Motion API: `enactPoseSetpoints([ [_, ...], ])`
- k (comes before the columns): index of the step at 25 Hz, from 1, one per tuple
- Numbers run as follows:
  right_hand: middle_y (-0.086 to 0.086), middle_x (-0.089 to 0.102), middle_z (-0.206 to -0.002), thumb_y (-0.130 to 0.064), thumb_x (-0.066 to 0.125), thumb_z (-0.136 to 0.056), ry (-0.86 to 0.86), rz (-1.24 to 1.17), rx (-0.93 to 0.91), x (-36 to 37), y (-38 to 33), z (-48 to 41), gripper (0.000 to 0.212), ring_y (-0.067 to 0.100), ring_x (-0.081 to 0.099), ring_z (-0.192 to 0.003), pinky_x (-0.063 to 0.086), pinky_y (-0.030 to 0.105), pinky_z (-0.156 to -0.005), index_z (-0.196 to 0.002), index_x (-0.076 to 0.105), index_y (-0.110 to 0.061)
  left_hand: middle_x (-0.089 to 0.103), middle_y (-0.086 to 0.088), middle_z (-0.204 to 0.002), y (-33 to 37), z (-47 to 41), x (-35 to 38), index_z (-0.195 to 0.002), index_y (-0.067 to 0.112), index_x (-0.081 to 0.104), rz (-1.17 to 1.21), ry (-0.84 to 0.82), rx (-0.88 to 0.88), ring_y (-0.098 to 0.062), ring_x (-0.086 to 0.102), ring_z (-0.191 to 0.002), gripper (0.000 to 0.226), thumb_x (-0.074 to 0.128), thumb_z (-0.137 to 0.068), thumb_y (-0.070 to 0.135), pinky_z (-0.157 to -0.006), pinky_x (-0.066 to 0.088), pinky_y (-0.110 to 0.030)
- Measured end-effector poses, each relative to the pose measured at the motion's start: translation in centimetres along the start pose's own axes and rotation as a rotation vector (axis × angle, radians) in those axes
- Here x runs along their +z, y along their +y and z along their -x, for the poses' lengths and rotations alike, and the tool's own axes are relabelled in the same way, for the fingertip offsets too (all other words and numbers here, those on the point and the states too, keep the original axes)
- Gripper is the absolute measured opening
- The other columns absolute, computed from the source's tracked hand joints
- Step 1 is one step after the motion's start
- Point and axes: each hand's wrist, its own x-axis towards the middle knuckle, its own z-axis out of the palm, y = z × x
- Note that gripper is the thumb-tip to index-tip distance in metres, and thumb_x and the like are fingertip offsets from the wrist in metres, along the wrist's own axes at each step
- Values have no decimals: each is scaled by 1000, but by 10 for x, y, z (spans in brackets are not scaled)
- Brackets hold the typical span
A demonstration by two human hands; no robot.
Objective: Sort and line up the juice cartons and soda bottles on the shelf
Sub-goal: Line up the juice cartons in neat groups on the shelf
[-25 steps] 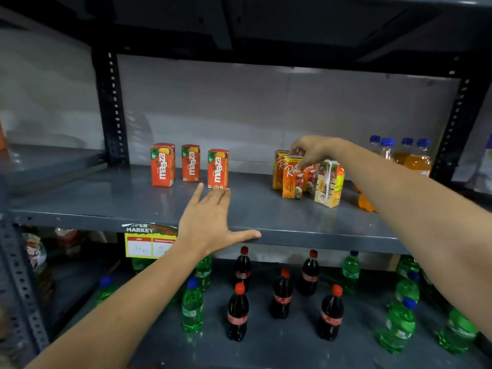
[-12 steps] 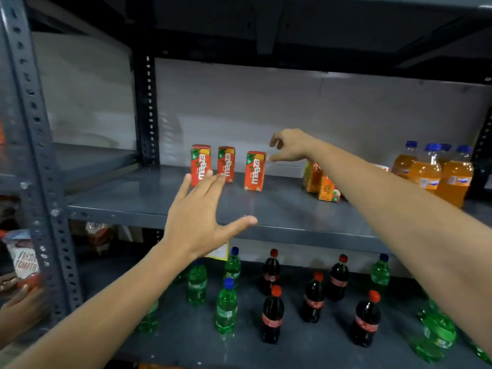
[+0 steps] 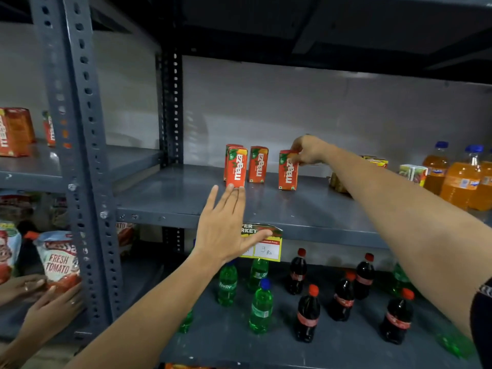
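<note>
Red Maaza juice cartons stand on the grey shelf (image 3: pixel 173 201): a left pair (image 3: pixel 236 167), a middle one (image 3: pixel 257 164), and a right one (image 3: pixel 287 171). My right hand (image 3: pixel 307 150) grips the top of the right carton. My left hand (image 3: pixel 226 225) is open and flat, fingertips touching the base of the front-left carton. Yellow cartons (image 3: pixel 376 162) and a white carton (image 3: pixel 412 173) sit behind my right forearm. Orange soda bottles (image 3: pixel 462 177) stand at the far right. Green bottles (image 3: pixel 261 306) and dark cola bottles (image 3: pixel 307 314) are scattered on the lower shelf.
A perforated steel upright (image 3: pixel 77 155) stands at the left. More Maaza cartons (image 3: pixel 14 131) sit on the neighbouring shelf. Another person's hands (image 3: pixel 40 302) hold a tomato pouch (image 3: pixel 58 259) at lower left. A yellow price tag (image 3: pixel 263 245) hangs from the shelf edge.
My right hand has left the yellow cartons, moved left and closed on the right Maaza carton. My left hand has reached forward to the left cartons. The view has shifted left.
</note>
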Motion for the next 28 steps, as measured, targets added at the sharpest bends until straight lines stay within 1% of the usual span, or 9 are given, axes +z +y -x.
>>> enactPoseSetpoints([
  [4, 20, 59, -119, -10, 64, -85, -11, -289, -13, -10, -36, -9, 39, 30, 63, -100, 56, 38, -82, -119, 50, 2, 50, -17, -141, 0, -1, 5, -139, -3, 38, 8, 36, 1, -26, 38, -138, 105, 14, -82, 81, -120, 8, -46],
  [10, 17, 58, -123, -15, 64, -85, -37, -229, -20, 16, -55, -11, 38, 28, 61, -106, 56, 37, -84, -119, 51, -3, 38, -14, -151, 0, 0, -1, -146, 1, 26, 39, 59, 6, -23, 24, -144, 110, 7, -77, 84, -120, -4, -40],
  [12, 14, 55, -123, -22, 66, -83, 8, -379, 2, 27, -43, -9, 46, 26, 58, -107, 53, 35, -82, -124, 48, -11, 42, -9, -148, -1, -2, -5, -145, 9, 30, 241, 96, -32, -19, 30, -141, 105, 16, -76, 86, -119, 10, -36],
  [14, 12, 53, -121, -27, 73, -77, 85, -709, 72, 43, -31, -3, 59, 25, 56, -106, 50, 36, -83, -127, 44, -18, 52, -2, -138, -12, -22, -15, -137, 18, 40, 640, 167, -203, -13, 46, -125, 91, 39, -73, 83, -100, 32, -28],
  [17, 15, 54, -126, -21, 76, -74, 133, -1154, 191, 76, -21, 6, 63, 27, 57, -108, 52, 40, -88, -127, 42, -14, 53, -7, -136, -53, -75, -19, -133, 13, 45, 963, 120, -485, -14, 52, -117, 80, 73, -72, 55, -91, 38, -26],
  [20, 13, 55, -127, -15, 75, -75, 6, -1122, 198, 89, -16, 5, 61, 26, 56, -112, 51, 41, -92, -126, 42, -12, 56, -12, -133, -79, -105, -3, -130, 6, 48, 986, -79, -628, -21, 57, -114, 75, 82, -71, 36, -87, 43, -25],
  [23, 11, 56, -124, -12, 70, -80, -28, -1084, 193, 90, -15, -2, 52, 25, 55, -115, 51, 42, -94, -124, 42, -12, 71, -9, -110, -83, -121, 19, -106, 7, 66, 912, -140, -608, -14, 64, -88, 54, 87, -64, 33, -68, 46, -18],
  [25, 14, 58, -124, -9, 67, -82, -22, -1075, 172, 92, -16, -5, 49, 26, 58, -115, 51, 43, -95, -125, 44, -8, 73, -8, -103, -86, -130, 25, -99, 8, 69, 909, -167, -588, -16, 67, -89, 50, 89, -61, 34, -75, 53, -26],
  [28, 16, 59, -123, -7, 65, -83, -27, -1078, 142, 95, -17, -7, 46, 27, 59, -113, 51, 43, -94, -125, 45, -7, 71, -9, -107, -89, -136, 31, -107, 7, 66, 940, -195, -567, -20, 67, -95, 53, 88, -63, 28, -89, 55, -38],
])
